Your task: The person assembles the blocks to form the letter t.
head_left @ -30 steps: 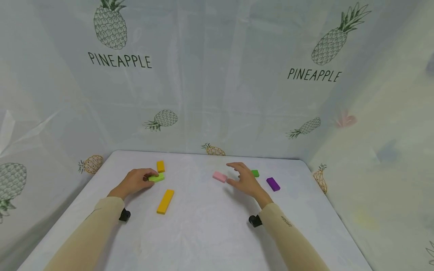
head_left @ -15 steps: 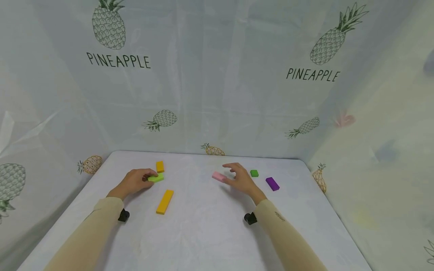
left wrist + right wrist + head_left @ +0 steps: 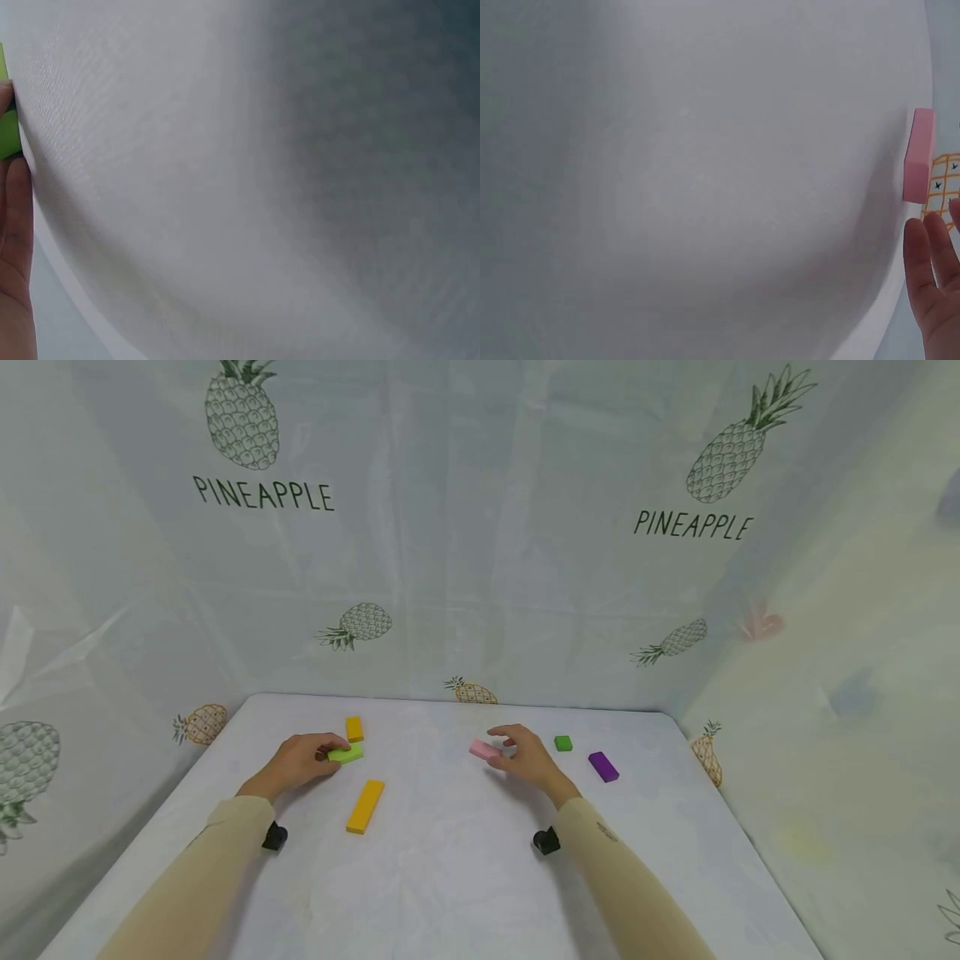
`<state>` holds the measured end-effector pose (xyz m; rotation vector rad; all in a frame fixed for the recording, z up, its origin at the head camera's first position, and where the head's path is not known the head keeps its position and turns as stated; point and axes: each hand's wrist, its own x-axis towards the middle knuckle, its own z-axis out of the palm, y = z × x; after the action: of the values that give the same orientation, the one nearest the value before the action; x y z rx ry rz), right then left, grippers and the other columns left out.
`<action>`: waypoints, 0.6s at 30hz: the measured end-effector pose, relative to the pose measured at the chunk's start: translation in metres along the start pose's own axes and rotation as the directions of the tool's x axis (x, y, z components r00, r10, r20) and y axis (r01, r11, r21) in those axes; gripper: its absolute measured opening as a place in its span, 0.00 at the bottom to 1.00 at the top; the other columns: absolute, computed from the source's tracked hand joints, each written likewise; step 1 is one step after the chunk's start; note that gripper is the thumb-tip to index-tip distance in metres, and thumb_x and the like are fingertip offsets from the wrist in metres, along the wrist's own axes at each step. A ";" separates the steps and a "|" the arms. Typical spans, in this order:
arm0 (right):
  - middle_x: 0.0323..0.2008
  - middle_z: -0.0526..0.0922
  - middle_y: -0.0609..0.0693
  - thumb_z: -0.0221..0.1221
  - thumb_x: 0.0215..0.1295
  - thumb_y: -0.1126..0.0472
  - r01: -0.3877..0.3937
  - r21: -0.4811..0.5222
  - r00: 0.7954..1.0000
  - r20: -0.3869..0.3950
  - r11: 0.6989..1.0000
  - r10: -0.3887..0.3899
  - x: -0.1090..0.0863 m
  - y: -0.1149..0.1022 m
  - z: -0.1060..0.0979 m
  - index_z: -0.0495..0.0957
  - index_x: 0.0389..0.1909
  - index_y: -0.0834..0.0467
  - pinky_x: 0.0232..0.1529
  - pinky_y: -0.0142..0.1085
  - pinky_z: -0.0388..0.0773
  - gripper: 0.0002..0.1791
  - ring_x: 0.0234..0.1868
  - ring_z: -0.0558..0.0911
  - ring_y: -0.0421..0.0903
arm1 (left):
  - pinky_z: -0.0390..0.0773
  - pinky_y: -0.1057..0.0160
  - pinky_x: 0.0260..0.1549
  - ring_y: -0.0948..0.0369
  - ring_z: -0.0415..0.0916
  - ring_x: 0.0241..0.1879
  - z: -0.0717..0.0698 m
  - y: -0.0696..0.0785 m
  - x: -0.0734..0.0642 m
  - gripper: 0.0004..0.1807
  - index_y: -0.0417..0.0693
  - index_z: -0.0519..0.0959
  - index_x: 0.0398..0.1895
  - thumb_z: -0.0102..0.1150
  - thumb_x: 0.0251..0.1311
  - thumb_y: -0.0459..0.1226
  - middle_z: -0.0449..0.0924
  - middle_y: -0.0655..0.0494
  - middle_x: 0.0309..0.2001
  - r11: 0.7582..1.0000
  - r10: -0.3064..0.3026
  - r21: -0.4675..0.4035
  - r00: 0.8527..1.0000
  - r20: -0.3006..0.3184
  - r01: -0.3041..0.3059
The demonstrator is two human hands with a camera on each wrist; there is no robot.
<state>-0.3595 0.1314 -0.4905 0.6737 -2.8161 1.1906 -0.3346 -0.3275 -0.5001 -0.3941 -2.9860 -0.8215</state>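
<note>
My left hand point(image 3: 302, 760) pinches a lime green block point(image 3: 347, 754) between thumb and fingers at the left of the table. In the left wrist view, a slice of that green block point(image 3: 9, 135) shows at the left edge with fingertips on it. Over a pink block point(image 3: 483, 749) right of centre hovers my right hand point(image 3: 528, 757), thumb and fingers spread apart around its right end. The right wrist view shows the pink block point(image 3: 919, 156) with a small gap to the fingertips point(image 3: 915, 232) below it. Whether the thumb touches it I cannot tell.
A short yellow block point(image 3: 354, 729) lies just behind the lime one, and a longer yellow block point(image 3: 365, 807) lies nearer. Right of the right hand are a small green block point(image 3: 563, 743) and a purple block point(image 3: 603, 767). A pineapple-print curtain point(image 3: 480, 568) rises behind the white table point(image 3: 450, 877).
My right hand has moved left, closer about the pink block, uncovering the small green block. The left hand stays on the lime green block.
</note>
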 end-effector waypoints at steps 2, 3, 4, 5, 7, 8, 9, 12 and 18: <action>0.67 0.78 0.54 0.73 0.68 0.58 -0.010 0.001 1.000 0.003 1.000 0.010 0.001 0.001 0.001 0.80 0.67 0.53 0.59 0.49 0.84 0.27 0.63 0.81 0.56 | 0.82 0.44 0.56 0.52 0.79 0.49 0.000 0.000 0.001 0.17 0.53 0.86 0.56 0.73 0.65 0.35 0.86 0.48 0.54 1.000 0.000 -0.002 1.000 -0.001 0.000; 0.66 0.78 0.54 0.73 0.68 0.58 -0.012 0.004 1.000 0.005 1.000 0.012 0.002 0.001 0.001 0.80 0.67 0.53 0.59 0.49 0.83 0.27 0.62 0.81 0.56 | 0.82 0.44 0.56 0.52 0.79 0.49 0.000 0.000 0.001 0.17 0.53 0.86 0.56 0.73 0.65 0.35 0.86 0.48 0.54 1.000 0.001 -0.002 1.000 -0.001 -0.001; 0.66 0.79 0.54 0.73 0.68 0.59 -0.018 0.015 1.000 0.009 1.000 0.018 0.002 0.001 0.002 0.81 0.66 0.53 0.60 0.50 0.83 0.26 0.62 0.81 0.56 | 0.82 0.43 0.56 0.52 0.79 0.49 0.000 0.000 0.001 0.17 0.53 0.86 0.56 0.73 0.65 0.35 0.86 0.48 0.54 1.000 0.003 -0.004 1.000 -0.001 -0.003; 0.66 0.79 0.54 0.73 0.68 0.59 -0.019 0.023 1.000 0.011 1.000 0.018 0.003 0.001 0.003 0.81 0.65 0.53 0.60 0.50 0.83 0.26 0.62 0.82 0.56 | 0.82 0.43 0.56 0.52 0.79 0.49 0.000 -0.001 0.000 0.17 0.52 0.86 0.56 0.73 0.65 0.35 0.86 0.48 0.54 1.000 0.005 -0.005 1.000 -0.001 -0.005; 0.65 0.80 0.53 0.74 0.67 0.59 -0.024 0.033 1.000 0.014 0.999 0.023 0.004 0.001 0.004 0.83 0.63 0.52 0.61 0.50 0.82 0.24 0.61 0.83 0.55 | 0.82 0.43 0.56 0.52 0.79 0.49 0.000 -0.001 0.000 0.17 0.52 0.86 0.57 0.73 0.65 0.35 0.86 0.48 0.55 1.000 0.008 -0.006 1.000 -0.001 -0.008; 0.64 0.81 0.53 0.74 0.66 0.60 -0.027 0.037 1.000 0.015 0.999 0.026 0.004 0.002 0.005 0.83 0.63 0.51 0.61 0.50 0.82 0.24 0.60 0.83 0.55 | 0.82 0.44 0.57 0.52 0.79 0.50 0.000 -0.001 0.000 0.17 0.52 0.86 0.57 0.73 0.65 0.35 0.86 0.48 0.55 1.000 0.010 -0.006 1.000 -0.001 -0.010; 0.63 0.81 0.53 0.74 0.66 0.60 -0.027 0.040 1.000 0.015 0.999 0.027 0.004 0.002 0.006 0.84 0.62 0.51 0.61 0.50 0.82 0.23 0.60 0.83 0.55 | 0.82 0.44 0.57 0.52 0.79 0.50 0.000 -0.002 0.000 0.17 0.52 0.86 0.57 0.73 0.65 0.35 0.86 0.48 0.55 1.000 0.011 -0.006 1.000 -0.002 -0.011; 0.60 0.83 0.52 0.75 0.66 0.59 -0.036 0.041 0.999 0.015 0.998 0.036 0.005 0.003 0.008 0.85 0.59 0.51 0.60 0.49 0.82 0.21 0.59 0.84 0.54 | 0.82 0.44 0.56 0.52 0.79 0.49 0.000 -0.003 0.001 0.17 0.51 0.86 0.57 0.73 0.65 0.34 0.86 0.48 0.54 1.000 0.018 -0.004 1.000 -0.003 -0.018; 0.58 0.83 0.51 0.75 0.65 0.60 -0.062 0.044 0.998 0.017 0.997 0.061 0.006 0.004 0.009 0.87 0.55 0.52 0.61 0.49 0.81 0.17 0.57 0.83 0.51 | 0.82 0.44 0.55 0.51 0.80 0.49 0.000 -0.002 0.000 0.17 0.51 0.87 0.56 0.74 0.64 0.34 0.86 0.47 0.55 1.000 0.028 -0.013 1.000 -0.010 -0.028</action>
<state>-0.3650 0.1253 -0.4981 0.6046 -2.8510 1.2663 -0.3353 -0.3289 -0.5014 -0.4299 -2.9602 -0.8389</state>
